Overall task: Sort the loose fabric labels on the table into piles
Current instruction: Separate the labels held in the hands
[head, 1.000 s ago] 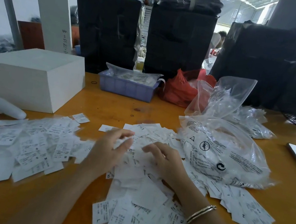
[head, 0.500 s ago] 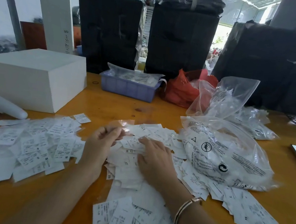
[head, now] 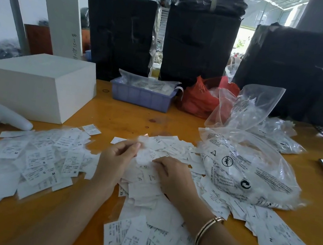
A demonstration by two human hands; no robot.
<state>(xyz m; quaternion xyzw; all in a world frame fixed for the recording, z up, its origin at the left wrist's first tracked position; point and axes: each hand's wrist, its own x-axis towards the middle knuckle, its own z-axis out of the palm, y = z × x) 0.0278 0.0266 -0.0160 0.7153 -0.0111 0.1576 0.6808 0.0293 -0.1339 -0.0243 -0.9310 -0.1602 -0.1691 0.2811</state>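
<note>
Left hand: the left hand [head: 118,155], at centre frame, was raised a little off the heap, fingers curled, thumb and fingertips pinching a blurred white label [head: 143,151].
Right hand: the right hand [head: 171,174], just right of centre, lay knuckles-up on the middle heap, fingers bent down into the labels; whether it had hold of one could not be told.
Hands together: the two hands were close, nearly meeting over the same label.
Unsorted labels: the middle heap [head: 146,187] spread from centre frame toward the lower edge, with a further scatter at lower right [head: 277,236].
Sorted pile: a broad pile of labels [head: 31,157] lay at left of frame on the orange table [head: 127,119], several showing size letters such as M and S.
Step in hand (judgement): one label was being separated and read before going to a pile.
Doing it well (judgement): lift a single label clear so none clings beneath; turn the printed size letter up; let the right hand pin the heap so neighbours do not drag along.
Risk (judgement): the thin labels overlap and may slide; a drop near the gap between piles could mix them.
Nearby: a clear printed bag [head: 249,171] touched the heap's right edge; a white box [head: 34,84] stood at upper left.
</note>
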